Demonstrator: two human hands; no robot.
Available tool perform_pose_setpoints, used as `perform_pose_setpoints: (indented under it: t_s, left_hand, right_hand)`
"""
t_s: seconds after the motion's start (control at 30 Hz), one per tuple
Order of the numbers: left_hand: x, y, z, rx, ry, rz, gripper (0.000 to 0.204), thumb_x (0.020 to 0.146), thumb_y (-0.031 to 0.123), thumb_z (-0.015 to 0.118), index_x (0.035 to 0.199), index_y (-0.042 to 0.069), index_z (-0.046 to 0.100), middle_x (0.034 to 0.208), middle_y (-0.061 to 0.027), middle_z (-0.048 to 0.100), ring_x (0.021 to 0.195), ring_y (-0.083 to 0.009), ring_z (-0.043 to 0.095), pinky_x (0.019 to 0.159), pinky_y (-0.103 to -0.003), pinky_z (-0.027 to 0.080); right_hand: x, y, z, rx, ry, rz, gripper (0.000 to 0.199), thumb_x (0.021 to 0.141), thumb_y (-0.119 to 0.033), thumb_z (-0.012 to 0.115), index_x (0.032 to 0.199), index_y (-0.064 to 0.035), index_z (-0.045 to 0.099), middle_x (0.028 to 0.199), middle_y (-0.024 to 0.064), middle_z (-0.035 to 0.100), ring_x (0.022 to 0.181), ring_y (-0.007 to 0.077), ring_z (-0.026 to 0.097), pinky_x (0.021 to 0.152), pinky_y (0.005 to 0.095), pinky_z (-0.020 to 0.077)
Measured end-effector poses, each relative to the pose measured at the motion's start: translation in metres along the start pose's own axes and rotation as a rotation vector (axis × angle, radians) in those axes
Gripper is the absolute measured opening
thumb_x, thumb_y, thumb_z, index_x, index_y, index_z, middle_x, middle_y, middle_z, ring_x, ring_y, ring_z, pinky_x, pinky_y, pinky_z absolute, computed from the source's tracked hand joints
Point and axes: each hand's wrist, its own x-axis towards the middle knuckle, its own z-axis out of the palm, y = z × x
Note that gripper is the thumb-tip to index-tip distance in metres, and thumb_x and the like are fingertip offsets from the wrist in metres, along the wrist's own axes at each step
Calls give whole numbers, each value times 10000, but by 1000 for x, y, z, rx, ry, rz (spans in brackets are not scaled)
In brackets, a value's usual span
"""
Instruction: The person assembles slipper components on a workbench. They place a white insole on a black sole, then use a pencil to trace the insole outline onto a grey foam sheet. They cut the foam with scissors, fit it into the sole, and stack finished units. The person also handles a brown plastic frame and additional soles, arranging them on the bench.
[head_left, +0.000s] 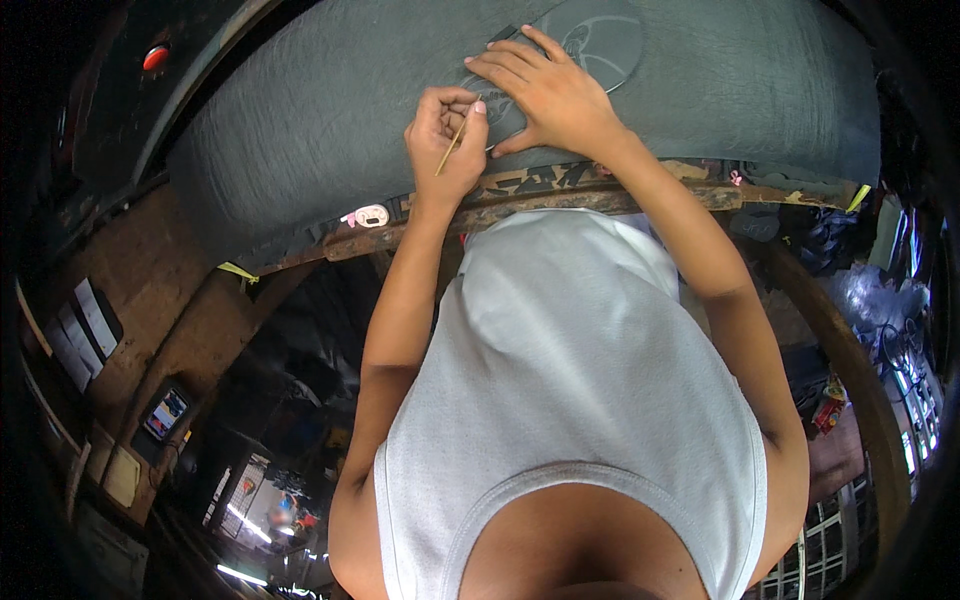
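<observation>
My left hand [447,130] is closed in a pinch around a thin yellowish stick [450,147], held like a pen. One end of the stick is by my fingertips, beside the edge of a dark, sole-shaped template [612,45]. Across that template my right hand [548,92] lies flat with the fingers spread, covering its middle. The template's rounded end and pale curved lines show beyond my right hand. Beneath both hands is a large dark grey-green sheet [300,130] with a wrinkled, leather-like grain.
A worn wooden edge [370,240] borders the sheet nearest me. On it sits a small white and pink object [370,215]. Yellow strips [238,272] hang at the sheet's corners. Lower left, a phone [165,414] rests on a brown wooden surface.
</observation>
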Motion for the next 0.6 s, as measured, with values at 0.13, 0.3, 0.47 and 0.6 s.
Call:
perform_pose_setpoints:
  t_s: [0.13,0.3,0.47,0.6]
  left_hand:
    - [6,4,1,162,-65,73,228,866,-34,625,747,50,450,691,31,483,627,-19,415,523,-214,339]
    - [9,2,4,174,-85,144,235,780,-59,593,674,51,414,619,27,416,610,-43,386,516,-242,350]
    - [7,-1,5,145,-34,121,219,767,-47,613,675,46,437,606,24,426,601,-44,391,517,-246,356]
    - [7,1,5,206,-41,125,217,763,-35,628,677,43,446,595,19,432,598,-42,397,514,-247,362]
  right_hand:
    - [0,0,-1,-7,-12,14,1105,592,-610,854,1492,-105,459,1403,44,581,1361,208,493,1248,464,251]
    - [0,-1,1,-11,-18,27,1084,579,-600,855,1467,-97,489,1419,53,572,1381,206,477,1254,459,237]
    - [-1,-1,2,-9,-9,23,1048,587,-592,852,1442,-89,517,1441,54,558,1404,203,453,1256,460,229]
    - [0,-1,2,7,-13,23,1034,593,-581,853,1438,-86,521,1446,55,555,1407,206,449,1257,462,228]
